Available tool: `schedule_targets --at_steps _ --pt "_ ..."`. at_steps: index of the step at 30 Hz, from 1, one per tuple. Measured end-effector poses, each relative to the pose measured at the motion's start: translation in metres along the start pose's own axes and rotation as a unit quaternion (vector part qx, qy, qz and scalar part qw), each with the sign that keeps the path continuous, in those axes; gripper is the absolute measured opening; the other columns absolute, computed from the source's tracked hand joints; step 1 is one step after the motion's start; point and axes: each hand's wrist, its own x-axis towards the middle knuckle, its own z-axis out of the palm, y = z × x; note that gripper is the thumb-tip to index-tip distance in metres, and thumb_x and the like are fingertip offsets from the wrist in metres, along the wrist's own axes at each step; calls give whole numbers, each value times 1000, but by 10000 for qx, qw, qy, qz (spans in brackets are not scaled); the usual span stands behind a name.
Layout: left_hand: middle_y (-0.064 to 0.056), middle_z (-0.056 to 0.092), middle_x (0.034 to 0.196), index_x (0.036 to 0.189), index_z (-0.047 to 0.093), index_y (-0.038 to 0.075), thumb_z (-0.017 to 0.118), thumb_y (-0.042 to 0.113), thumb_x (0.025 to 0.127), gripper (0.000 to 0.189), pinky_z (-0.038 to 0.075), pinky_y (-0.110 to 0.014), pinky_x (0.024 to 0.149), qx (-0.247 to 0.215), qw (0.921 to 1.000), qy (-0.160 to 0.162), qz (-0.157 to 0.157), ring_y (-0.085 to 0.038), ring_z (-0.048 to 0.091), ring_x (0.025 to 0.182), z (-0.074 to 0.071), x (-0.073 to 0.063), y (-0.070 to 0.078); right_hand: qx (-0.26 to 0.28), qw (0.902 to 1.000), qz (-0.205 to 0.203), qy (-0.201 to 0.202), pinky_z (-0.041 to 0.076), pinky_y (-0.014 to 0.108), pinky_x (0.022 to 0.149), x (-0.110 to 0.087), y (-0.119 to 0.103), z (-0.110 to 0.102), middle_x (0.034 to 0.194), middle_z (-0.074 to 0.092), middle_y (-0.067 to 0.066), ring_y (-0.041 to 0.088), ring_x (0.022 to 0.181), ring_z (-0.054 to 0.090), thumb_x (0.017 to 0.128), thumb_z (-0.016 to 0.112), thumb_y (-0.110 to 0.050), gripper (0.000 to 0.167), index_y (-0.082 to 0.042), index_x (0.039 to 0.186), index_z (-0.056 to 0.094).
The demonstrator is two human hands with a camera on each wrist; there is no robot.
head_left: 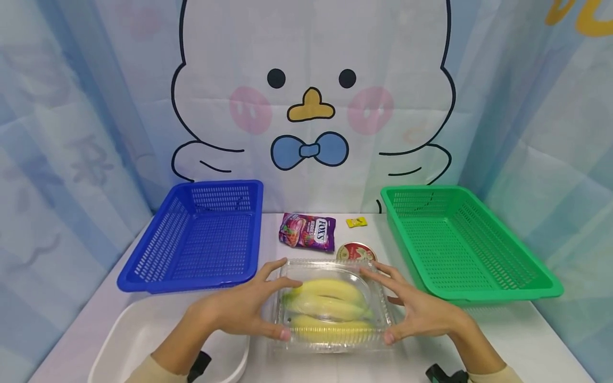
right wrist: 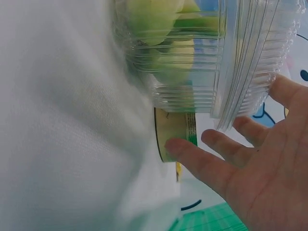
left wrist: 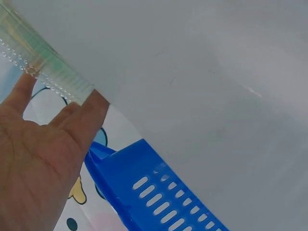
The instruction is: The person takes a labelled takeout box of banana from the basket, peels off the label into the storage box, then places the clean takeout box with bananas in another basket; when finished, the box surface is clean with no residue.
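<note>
A clear plastic clamshell box (head_left: 335, 346) with several bananas (head_left: 330, 304) inside sits at the front middle of the white table, its lid down. My left hand (head_left: 249, 306) lies along its left side, fingers spread, with fingertips at the lid's edge. On the opposite side is my right hand (head_left: 421, 308), fingers spread and fairly straight; in the right wrist view the box's ridged wall (right wrist: 187, 72) stands beside these fingers. Just behind the box is a round tin (head_left: 355, 251), partly hidden by it.
A blue basket (head_left: 254, 234) stands at the back left, a green basket (head_left: 483, 295) on the right. At the front left is a white tub (head_left: 129, 330), partly under my left arm. Behind the box lie a purple Fox's candy bag (head_left: 306, 232) and a small yellow packet (head_left: 356, 222).
</note>
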Motion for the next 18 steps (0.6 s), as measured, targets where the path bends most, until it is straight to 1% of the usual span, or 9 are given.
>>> schedule_targets --at_steps 1,3,4,6,8,10,12,14,18 --pt "-1 1 173 152 45 39 79 61 82 80 46 -70 102 -34 10000 -43 20 -49 24 151 0 0 -1 52 10000 54 -43 43 75 99 0 1 0 169 -6 21 57 151 5 85 83 -47 107 -29 166 16" --pt "-1 -1 173 153 44 38 78 59 84 80 51 -64 100 -115 9998 -129 100 -47 35 146 0 0 -4 154 9997 171 -120 46 67 102 0 1 -1 169 -7 18 54 152 8 85 84 -44 109 -30 166 14" --pt "-2 -2 173 153 43 38 78 57 85 80 53 -60 99 -165 9996 -168 142 -46 40 143 0 0 -5 202 9994 217 -153 47 62 104 -1 1 -2 170 -8 17 52 152 9 85 85 -41 109 -31 166 13" --pt "-3 -5 172 154 41 36 78 54 87 80 57 -50 96 -308 9989 -260 228 -42 50 135 0 0 -8 269 9993 194 -147 48 57 104 -1 2 -2 170 -7 17 52 151 13 84 86 -37 110 -29 166 13" --pt "-5 -8 172 155 40 33 79 50 88 80 59 -41 93 -492 9978 -319 324 -37 58 127 1 1 -10 328 9992 189 -145 47 56 106 -2 1 -2 170 -6 16 52 151 15 84 87 -33 111 -29 166 13" --pt "-6 -8 172 155 40 32 80 48 88 80 60 -37 92 -649 9966 -336 379 -37 60 124 2 2 -12 387 9990 177 -142 45 59 108 -2 0 -1 169 -7 17 54 150 16 83 88 -30 112 -29 166 13" --pt "-7 -9 171 155 41 30 81 46 87 81 60 -35 92 -804 9952 -312 458 -37 60 125 3 3 -14 408 9988 220 -138 43 61 110 -2 -2 -1 170 -8 16 54 151 15 83 89 -28 113 -29 166 13" --pt "-8 -7 171 155 43 28 83 44 86 81 59 -34 92 -913 9939 -237 579 -37 57 129 3 4 -15 417 9989 181 -113 42 64 109 -3 -3 0 169 -9 17 56 150 15 83 89 -27 113 -28 166 13" --pt "-9 -4 171 153 48 25 86 40 84 80 59 -33 92 -1088 9910 -74 771 -40 46 138 2 5 -16 339 9994 -53 21 45 65 104 -6 -3 2 169 -8 21 61 147 17 82 89 -28 111 -24 166 16"
